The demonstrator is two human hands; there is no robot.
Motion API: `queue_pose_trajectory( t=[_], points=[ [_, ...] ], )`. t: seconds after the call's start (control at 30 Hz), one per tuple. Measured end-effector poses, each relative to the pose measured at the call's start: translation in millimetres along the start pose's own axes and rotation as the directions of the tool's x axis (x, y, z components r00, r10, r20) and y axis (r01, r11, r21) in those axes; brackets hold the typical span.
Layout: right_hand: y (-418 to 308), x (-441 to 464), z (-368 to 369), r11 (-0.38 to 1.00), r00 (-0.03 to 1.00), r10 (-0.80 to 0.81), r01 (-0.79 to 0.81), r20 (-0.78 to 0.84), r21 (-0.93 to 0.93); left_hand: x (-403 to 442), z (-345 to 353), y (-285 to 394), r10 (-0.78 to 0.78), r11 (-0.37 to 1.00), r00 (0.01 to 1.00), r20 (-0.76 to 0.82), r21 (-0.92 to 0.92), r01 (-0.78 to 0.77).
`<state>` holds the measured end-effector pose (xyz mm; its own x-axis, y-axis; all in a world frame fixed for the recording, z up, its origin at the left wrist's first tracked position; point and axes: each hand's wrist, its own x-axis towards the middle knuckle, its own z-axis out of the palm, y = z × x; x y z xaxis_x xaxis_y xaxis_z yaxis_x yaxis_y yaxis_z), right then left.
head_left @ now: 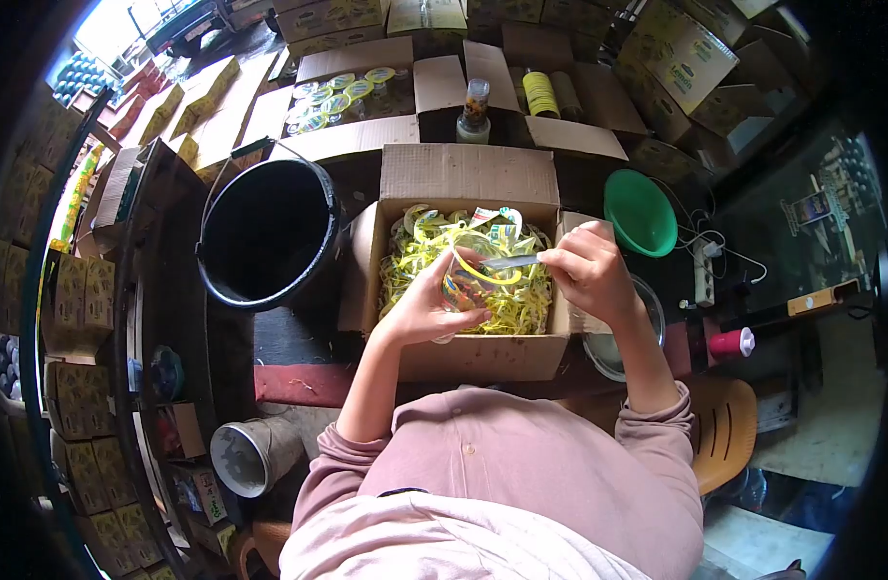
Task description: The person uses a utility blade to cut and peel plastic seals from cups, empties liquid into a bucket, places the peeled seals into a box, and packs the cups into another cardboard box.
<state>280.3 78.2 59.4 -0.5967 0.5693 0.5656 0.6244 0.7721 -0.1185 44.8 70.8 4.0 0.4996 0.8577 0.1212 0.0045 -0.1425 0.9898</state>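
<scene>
My left hand [426, 304] is wrapped round a clear printed plastic cup [463, 288] with a yellow rim, tilted with its mouth toward the right. My right hand [594, 271] grips a small knife [511, 261]. The blade points left and lies at the cup's rim; whether it touches, I cannot tell. Both hands are above an open cardboard box [468, 174]. Inside it is a tangled heap of yellow strips [405, 275] with some printed lid scraps [502, 224] on top.
A black bucket [207, 246] stands left of the box. On the right are a green bowl [641, 213], a clear tub [603, 358] and a power strip [703, 273] with cables. Behind, another box [357, 132] holds several sealed cups, beside a jar [474, 116].
</scene>
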Motion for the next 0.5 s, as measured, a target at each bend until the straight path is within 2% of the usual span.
queue_pose_trajectory(
  t=[0.07, 0.17, 0.27, 0.5],
  points=[
    [0, 1, 1, 0.998, 0.999, -0.033, 0.034, 0.015, -0.052, 1, 1, -1, 0.101, 0.988, 0.995, -0.019, 0.122, -0.098],
    [1, 0, 7, 0.992, 0.997, -0.079, 0.079, 0.005, -0.096, -1, 0, 5, 0.009, 1.000, 1.000, 0.021, 0.010, -0.009],
    [3, 0, 9, 0.991, 0.994, -0.109, 0.107, -0.019, -0.085, -2, 0, 7, 0.028, 0.999, 0.999, 0.046, -0.035, -0.027],
    [0, -1, 15, 0.984, 0.986, -0.166, 0.163, -0.025, -0.072, 0, -1, 13, -0.028, 0.998, 0.990, 0.140, 0.052, 0.021]
  ],
)
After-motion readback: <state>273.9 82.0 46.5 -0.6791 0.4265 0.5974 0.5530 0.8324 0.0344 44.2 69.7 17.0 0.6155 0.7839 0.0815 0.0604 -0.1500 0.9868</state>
